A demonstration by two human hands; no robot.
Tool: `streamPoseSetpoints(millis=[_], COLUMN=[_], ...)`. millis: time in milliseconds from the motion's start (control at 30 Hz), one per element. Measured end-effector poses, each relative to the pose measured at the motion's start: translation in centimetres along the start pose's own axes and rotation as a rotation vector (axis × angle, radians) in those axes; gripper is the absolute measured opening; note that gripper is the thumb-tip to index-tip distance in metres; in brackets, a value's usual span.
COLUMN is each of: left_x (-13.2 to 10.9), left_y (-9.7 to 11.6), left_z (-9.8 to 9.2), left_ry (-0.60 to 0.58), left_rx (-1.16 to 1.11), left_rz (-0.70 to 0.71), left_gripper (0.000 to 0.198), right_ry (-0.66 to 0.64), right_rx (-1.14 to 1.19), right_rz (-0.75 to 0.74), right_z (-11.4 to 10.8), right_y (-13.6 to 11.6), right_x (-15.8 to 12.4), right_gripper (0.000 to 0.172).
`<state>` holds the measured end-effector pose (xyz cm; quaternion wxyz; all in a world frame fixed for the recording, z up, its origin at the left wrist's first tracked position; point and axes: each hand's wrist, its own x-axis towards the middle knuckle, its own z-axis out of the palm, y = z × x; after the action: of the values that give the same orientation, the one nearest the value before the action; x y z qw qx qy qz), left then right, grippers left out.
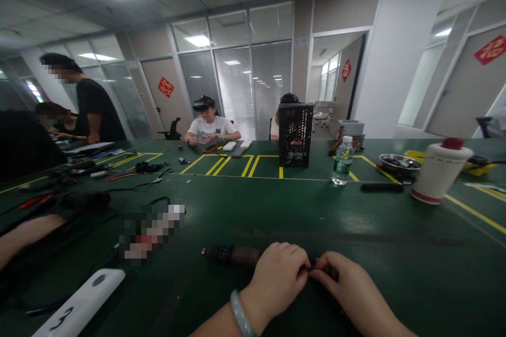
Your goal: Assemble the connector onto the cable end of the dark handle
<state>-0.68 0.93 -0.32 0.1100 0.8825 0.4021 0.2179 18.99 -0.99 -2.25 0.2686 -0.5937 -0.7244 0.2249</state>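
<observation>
Room: glazed office with ceiling lights; people seated at the far left.
Table [356, 221]: green mat, yellow tape lines.
Black case [295, 134]: far centre, upright.
White jug [438, 171]: far right.
Bottle [342, 160]: right of the case.
Left hand [276, 279]: fingers closed round dark cylinder [231, 255], near centre, likely steadying it.
Right hand [348, 284]: fingers pinched on its end.

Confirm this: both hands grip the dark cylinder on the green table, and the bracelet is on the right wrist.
Wrong wrist: the head view shows the bracelet on the left wrist. The left hand and right hand do both grip the dark cylinder on the green table.
</observation>
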Motion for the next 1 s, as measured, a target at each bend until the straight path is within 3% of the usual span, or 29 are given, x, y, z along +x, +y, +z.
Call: streamPoseSetpoints(millis=[200, 333, 633, 833, 933, 1000], left_x=[0.0, -0.1, -0.2, -0.3, -0.5, -0.7], left_y=[-0.2, -0.2, 0.6, 1.3, 1.5, 1.4], left_z=[0.3, 0.3, -0.6, -1.3, -2.0, -2.3], left_ry=[-0.003, -0.01, -0.049, 0.057, 0.112, 0.119], left_rx=[0.018, 0.038, 0.076, -0.021, -0.081, -0.11], left_rz=[0.0, 0.007, 0.025, 0.134, 0.19, 0.221], left_gripper=[0.007, 0.008, 0.017, 0.029, 0.036, 0.042], right_ry=[0.053, 0.12, 0.048, 0.066, 0.083, 0.101], right_rx=[-0.126, -0.162, -0.104, -0.182, -0.209, -0.226], right_rz=[-0.006, -0.098, -0.146, -0.231, -0.191, -0.127], right_z=[0.3, 0.4, 1.1, 1.5, -0.1, -2.3], right_y=[-0.8, -1.0, -0.6, -0.9, 1.0, 3.9], right_x=[-0.1, 0.0, 0.3, 0.6, 1.0, 0.7], right_gripper=[0.012, 0.011, 0.014, 0.02, 0.015, 0.013])
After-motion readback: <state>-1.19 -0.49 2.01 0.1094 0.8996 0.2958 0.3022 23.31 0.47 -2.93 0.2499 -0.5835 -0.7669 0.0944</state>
